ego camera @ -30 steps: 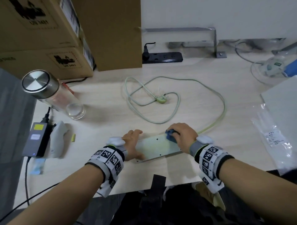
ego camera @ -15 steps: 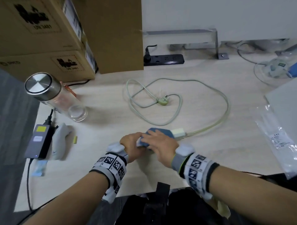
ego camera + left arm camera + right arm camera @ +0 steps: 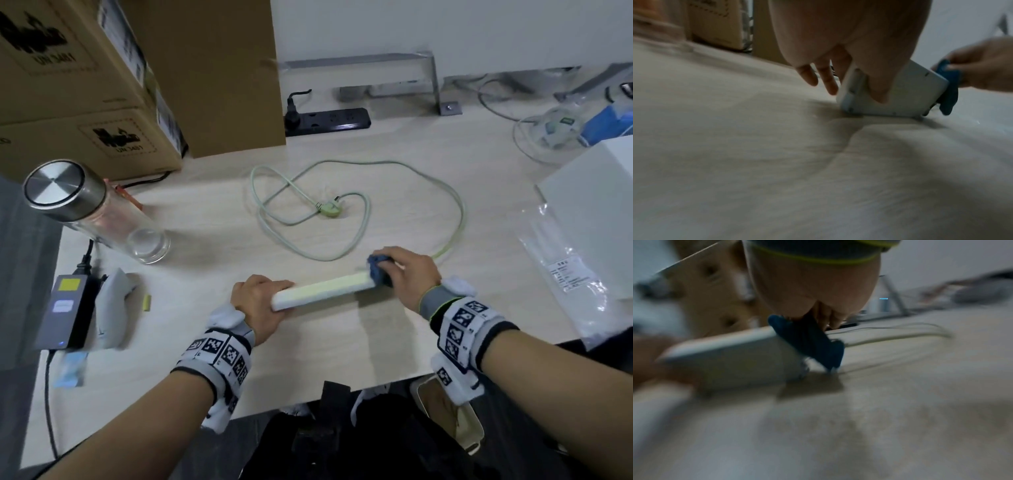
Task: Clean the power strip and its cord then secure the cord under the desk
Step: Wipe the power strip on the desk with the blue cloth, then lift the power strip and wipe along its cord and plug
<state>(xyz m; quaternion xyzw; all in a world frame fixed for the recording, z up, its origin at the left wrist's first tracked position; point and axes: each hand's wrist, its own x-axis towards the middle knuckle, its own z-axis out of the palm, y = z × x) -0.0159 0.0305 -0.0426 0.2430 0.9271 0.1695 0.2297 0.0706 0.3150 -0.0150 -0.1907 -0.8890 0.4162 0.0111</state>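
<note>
Now left hand [image 3: 257,297] grips power strip [image 3: 322,289] on edge, long axis left-right; right hand [image 3: 409,275] pinches cloth [image 3: 377,270].

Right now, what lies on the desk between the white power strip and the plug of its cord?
In the head view, only a loop of the pale green cord crosses between the power strip and the plug; otherwise bare desk.
</note>
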